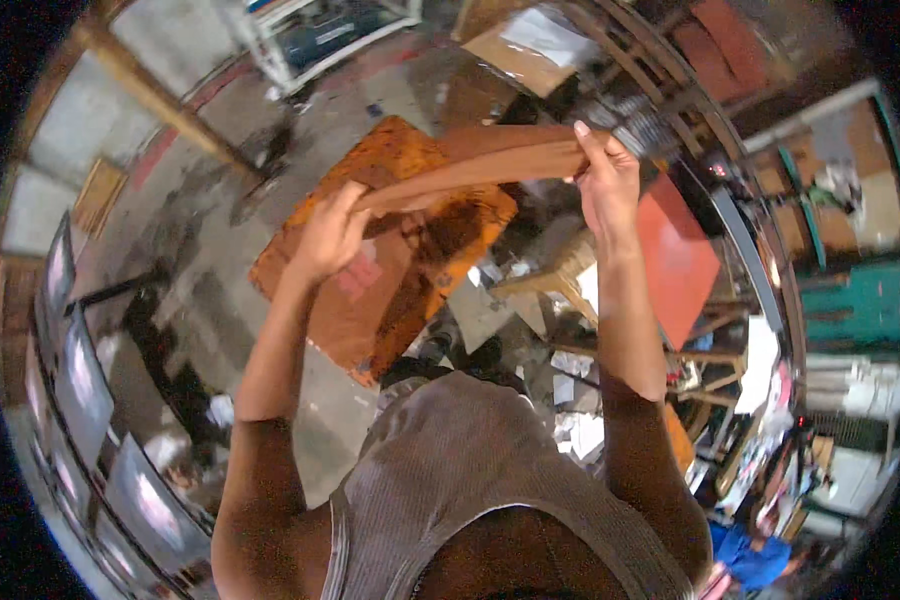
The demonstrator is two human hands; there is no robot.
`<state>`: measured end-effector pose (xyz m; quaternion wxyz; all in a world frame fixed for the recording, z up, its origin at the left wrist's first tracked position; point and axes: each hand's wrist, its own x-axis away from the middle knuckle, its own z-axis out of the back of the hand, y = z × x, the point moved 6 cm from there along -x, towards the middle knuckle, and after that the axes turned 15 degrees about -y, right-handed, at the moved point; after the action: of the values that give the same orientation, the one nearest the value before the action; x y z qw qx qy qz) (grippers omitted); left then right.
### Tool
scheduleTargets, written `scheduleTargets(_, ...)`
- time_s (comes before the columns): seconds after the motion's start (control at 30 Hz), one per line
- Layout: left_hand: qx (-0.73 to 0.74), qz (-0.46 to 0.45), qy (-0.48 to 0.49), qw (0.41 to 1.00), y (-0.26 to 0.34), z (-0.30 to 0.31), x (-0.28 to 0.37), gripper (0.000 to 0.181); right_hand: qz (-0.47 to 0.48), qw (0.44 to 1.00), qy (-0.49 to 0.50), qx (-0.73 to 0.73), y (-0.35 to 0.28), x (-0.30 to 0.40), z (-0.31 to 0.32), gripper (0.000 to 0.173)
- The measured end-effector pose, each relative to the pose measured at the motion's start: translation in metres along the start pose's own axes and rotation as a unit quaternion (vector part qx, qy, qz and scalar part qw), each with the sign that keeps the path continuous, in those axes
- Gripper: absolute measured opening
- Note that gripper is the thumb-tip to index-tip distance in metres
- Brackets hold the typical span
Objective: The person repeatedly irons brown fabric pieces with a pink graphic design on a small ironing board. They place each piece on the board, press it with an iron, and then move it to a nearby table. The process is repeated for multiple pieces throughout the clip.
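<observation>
A length of brown fabric [480, 169] is stretched between my two raised hands. My left hand [334, 232] grips its left end, and my right hand [606, 169] pinches the other end between thumb and fingers. Below the fabric is an orange, dark-stained board or table [450, 281], with brown cloth bearing a pinkish-red patch [364, 270] lying on it. Part of the orange surface is hidden by the raised fabric and my left hand.
A red-orange panel [675, 262] stands right of my right forearm. Metal rails [750, 247] curve along the right side. Shiny sheets on a rack [150, 510] are at lower left. A wooden post [172, 105] rises upper left. Another person in blue [750, 555] is at lower right.
</observation>
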<state>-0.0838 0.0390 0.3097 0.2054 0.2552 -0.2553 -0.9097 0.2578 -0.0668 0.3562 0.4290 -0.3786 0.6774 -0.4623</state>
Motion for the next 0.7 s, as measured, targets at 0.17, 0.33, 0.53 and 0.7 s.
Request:
scheduleTargets(0.17,0.133,0.051,-0.085,0.986,0.04,0.005,-0.073,0.017,-0.029,0.996,0.084,-0.018,-0.057,0.083,0.053,0.017)
scheduleTargets(0.33,0.06,-0.146,-0.099,0.982,0.115,-0.002,-0.135,0.015,0.014,0.99,0.141,-0.019,-0.1,0.163,0.118,0.018)
scheduleTargets(0.53,0.039,-0.141,-0.266,0.953,0.193,-0.035,-0.159,0.014,0.04,0.976,0.216,0.002,-0.146,0.254,0.155,0.021)
scheduleTargets(0.7,0.076,-0.17,-0.33,0.926,0.22,-0.096,-0.148,0.01,0.021,0.956,0.291,-0.033,-0.155,0.346,0.169,0.022)
